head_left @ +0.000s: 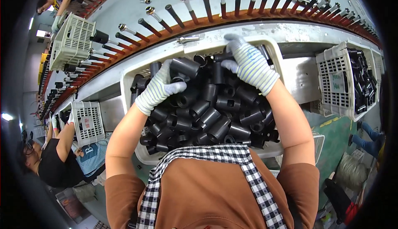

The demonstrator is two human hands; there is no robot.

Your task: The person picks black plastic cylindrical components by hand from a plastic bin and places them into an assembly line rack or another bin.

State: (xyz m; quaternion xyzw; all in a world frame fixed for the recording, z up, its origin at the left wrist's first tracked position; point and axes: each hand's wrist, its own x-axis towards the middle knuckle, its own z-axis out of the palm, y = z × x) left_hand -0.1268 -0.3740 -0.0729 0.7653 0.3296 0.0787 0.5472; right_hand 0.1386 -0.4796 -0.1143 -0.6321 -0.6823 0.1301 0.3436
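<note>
Both my hands wear striped knit gloves over a white crate (275, 46) heaped with short black plastic tubes (218, 126). My left hand (159, 86) is closed on a wide black sleeve (185, 67), lifted at the far left part of the heap. At the crate's far right, my right hand (251, 64) has its thumb and fingers around a slim black tube (224, 57), whose far end is hidden by the glove. Just past the crate's far rim, a small silver metal fitting (188, 39) lies on the ledge.
Beyond the crate curves a brown rail (203, 20) with upright rods, some topped with silver fittings. Slatted crates stand at right (338, 81), left (88, 123) and far left (72, 42). Co-workers are seated at left (58, 162) and stand at the upper left (64, 1).
</note>
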